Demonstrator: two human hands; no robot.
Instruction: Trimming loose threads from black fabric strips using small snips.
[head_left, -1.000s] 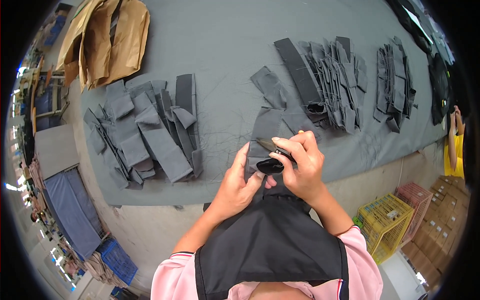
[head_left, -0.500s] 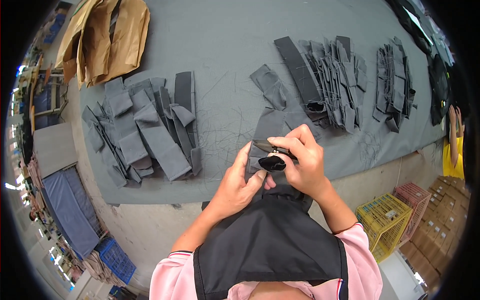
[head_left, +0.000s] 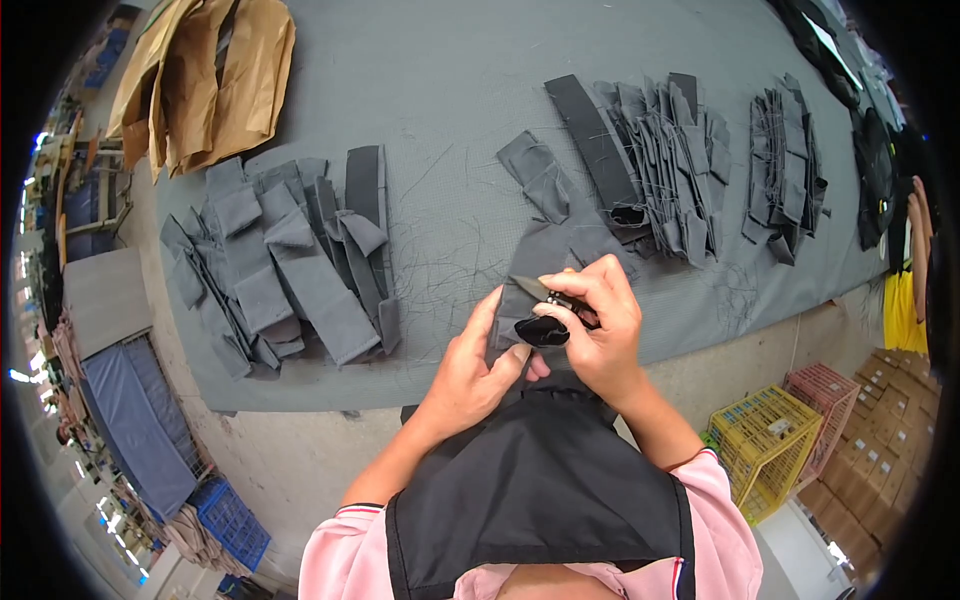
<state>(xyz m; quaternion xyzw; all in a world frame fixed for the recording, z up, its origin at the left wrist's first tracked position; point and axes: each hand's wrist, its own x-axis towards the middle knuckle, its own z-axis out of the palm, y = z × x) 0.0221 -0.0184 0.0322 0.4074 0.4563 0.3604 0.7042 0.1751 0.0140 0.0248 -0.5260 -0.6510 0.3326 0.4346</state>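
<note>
At the table's near edge, a dark grey fabric strip (head_left: 508,318) is held in my left hand (head_left: 468,372), its fingers and thumb closed on the cloth. My right hand (head_left: 608,335) grips black-handled thread snips (head_left: 572,305) between thumb and fingers. Their pale blades (head_left: 530,287) lie over the strip and point to the upper left. Just below them shows a rounded black part (head_left: 541,331); whether it belongs to the cloth or the snips I cannot tell. Past my hands, another folded grey piece (head_left: 538,175) lies with loose threads.
Grey strips pile up on the left (head_left: 300,260), and more bundles stand at the right (head_left: 665,165) and far right (head_left: 785,165). A brown paper bag (head_left: 215,90) sits at the far left corner. Yellow (head_left: 765,440) and red crates (head_left: 825,400) stand below. Another person's arm (head_left: 918,235) shows at right.
My right hand has turned slightly, and more of the snips' handle and blades shows. My left hand keeps its hold on the strip. The other person's arm at the right has shifted.
</note>
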